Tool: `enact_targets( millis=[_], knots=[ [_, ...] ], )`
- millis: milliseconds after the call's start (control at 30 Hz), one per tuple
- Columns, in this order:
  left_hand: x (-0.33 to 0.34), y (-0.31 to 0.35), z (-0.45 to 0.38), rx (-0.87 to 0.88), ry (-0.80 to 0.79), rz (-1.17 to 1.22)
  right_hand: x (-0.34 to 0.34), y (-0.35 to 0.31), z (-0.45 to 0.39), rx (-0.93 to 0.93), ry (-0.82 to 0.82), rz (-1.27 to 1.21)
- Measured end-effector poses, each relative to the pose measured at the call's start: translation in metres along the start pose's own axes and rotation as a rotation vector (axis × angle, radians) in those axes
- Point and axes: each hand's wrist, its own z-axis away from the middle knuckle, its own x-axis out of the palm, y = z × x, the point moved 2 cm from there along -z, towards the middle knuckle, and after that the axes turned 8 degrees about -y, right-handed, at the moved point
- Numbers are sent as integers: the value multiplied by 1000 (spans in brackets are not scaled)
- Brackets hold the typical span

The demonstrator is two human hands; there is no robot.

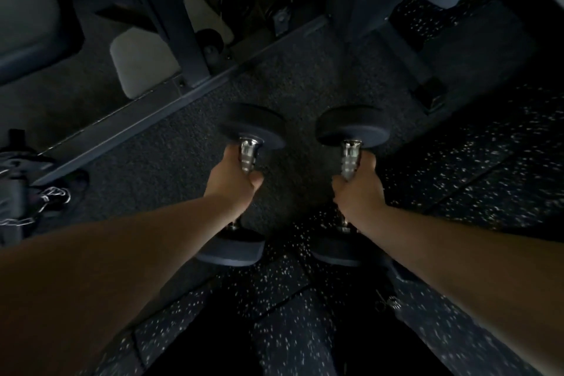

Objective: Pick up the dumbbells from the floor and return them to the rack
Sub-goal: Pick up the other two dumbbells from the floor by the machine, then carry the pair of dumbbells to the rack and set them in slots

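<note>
Two dumbbells with black round heads and chrome handles hang side by side above the floor. My left hand (233, 177) is closed around the handle of the left dumbbell (253, 125). My right hand (358, 189) grips the handle of the right dumbbell (352, 127). Both dumbbells point away from me, far heads up front, near heads partly hidden under my wrists. The rack is not recognisable in this dark view.
A dark metal machine frame (189, 40) with a floor rail (137, 122) crosses the upper left. A pale padded seat (140, 64) sits behind it. Another frame base (427, 91) stands at the upper right. Speckled rubber floor (473, 162) lies right and below.
</note>
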Motion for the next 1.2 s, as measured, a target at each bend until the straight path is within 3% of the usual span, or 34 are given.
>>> enact_targets(
  millis=[400,733,900,1200],
  knots=[
    [-10,143,119,41,-35,5,-137,-39,122,96,62,-92],
    [2,219,173,48,-103,-11,-211,-52,187,158,185,-189],
    [8,251,191,158,-142,-69,-228,-52,220,247,189,-339],
    [23,309,255,391,-250,-225,-273,-40,314,239,374,-406]
  ],
)
